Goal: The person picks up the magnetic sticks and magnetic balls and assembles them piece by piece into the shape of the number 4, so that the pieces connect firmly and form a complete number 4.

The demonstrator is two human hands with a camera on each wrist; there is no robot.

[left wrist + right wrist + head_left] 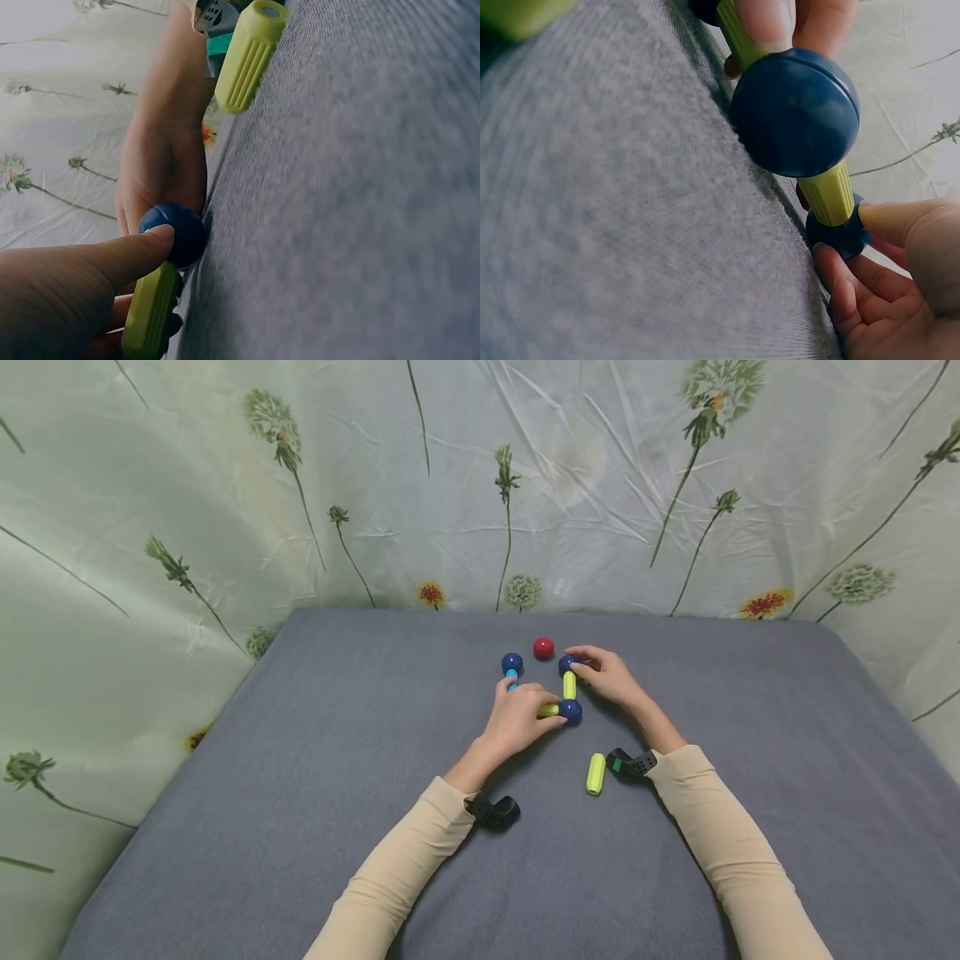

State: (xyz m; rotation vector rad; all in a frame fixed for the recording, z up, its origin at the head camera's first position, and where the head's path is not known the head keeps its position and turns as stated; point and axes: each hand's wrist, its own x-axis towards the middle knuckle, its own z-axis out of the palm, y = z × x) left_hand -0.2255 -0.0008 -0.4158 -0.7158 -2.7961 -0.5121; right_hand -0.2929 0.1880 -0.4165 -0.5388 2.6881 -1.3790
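On the grey cloth, yellow-green rods and dark blue balls form a joined chain. My left hand (517, 717) pinches its near corner, the thumb pressed on a blue ball (176, 234) and fingers by the attached yellow-green rod (151, 311). From that corner another yellow-green rod (829, 195) runs away to a farther blue ball (567, 664), which my right hand (609, 677) grips between thumb and fingers. Beyond the left hand a light blue rod (512, 676) meets a third blue ball (512, 662). The left hand hides the chain's near-left part.
A red ball (543, 648) lies between the two far blue balls. One loose yellow-green rod (596, 774) lies nearer, beside the right wrist's black strap (632, 764). Behind the grey-covered table (300, 760) hangs a flower-printed curtain (420, 527).
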